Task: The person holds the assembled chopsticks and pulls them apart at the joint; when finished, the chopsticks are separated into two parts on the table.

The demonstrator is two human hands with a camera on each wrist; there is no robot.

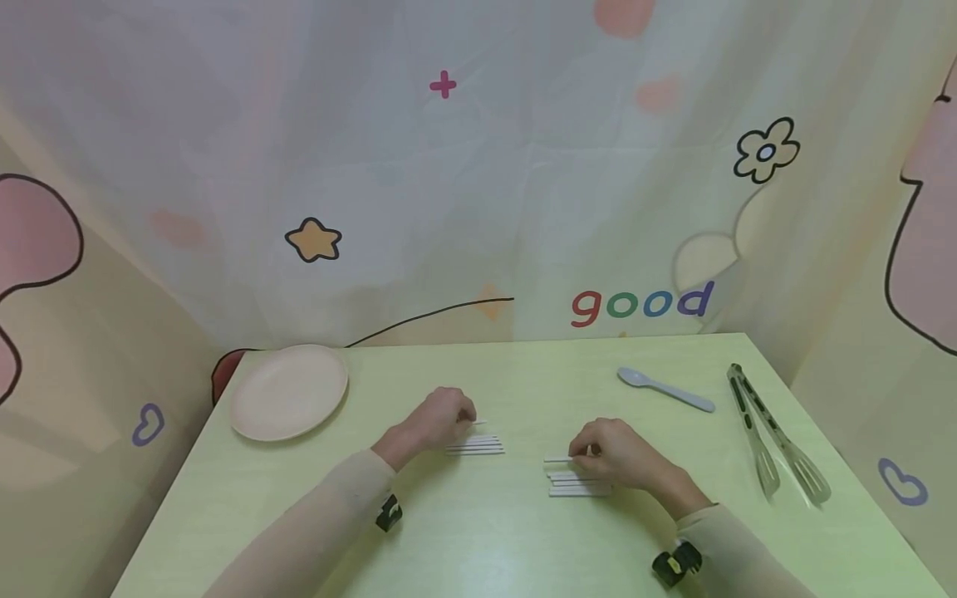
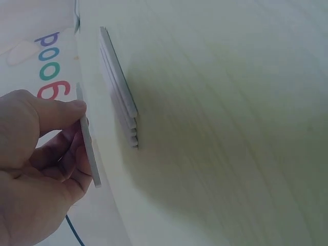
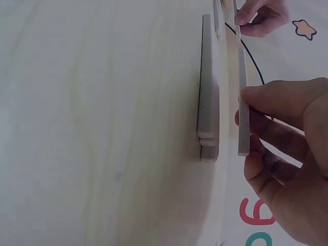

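Observation:
Between thumb and fingers, my left hand [image 1: 441, 415] pinches a thin white stick [image 2: 90, 148]. Just nearer than that hand, several white sticks [image 1: 476, 446] lie side by side in a row on the table. My right hand [image 1: 616, 453] pinches another white stick [image 1: 557, 459] by its middle, as the right wrist view shows. Beneath and nearer than it lies a second row of white sticks [image 1: 579, 492], partly covered by the hand in the head view. Both held sticks appear raised off the table in the wrist views.
A round pale plate [image 1: 290, 394] stands at the table's back left. To the right lie a light grey-blue spoon [image 1: 665, 389] and metal tongs [image 1: 773, 436] with slotted ends. A printed curtain [image 1: 478, 183] hangs behind the pale green table [image 1: 478, 540].

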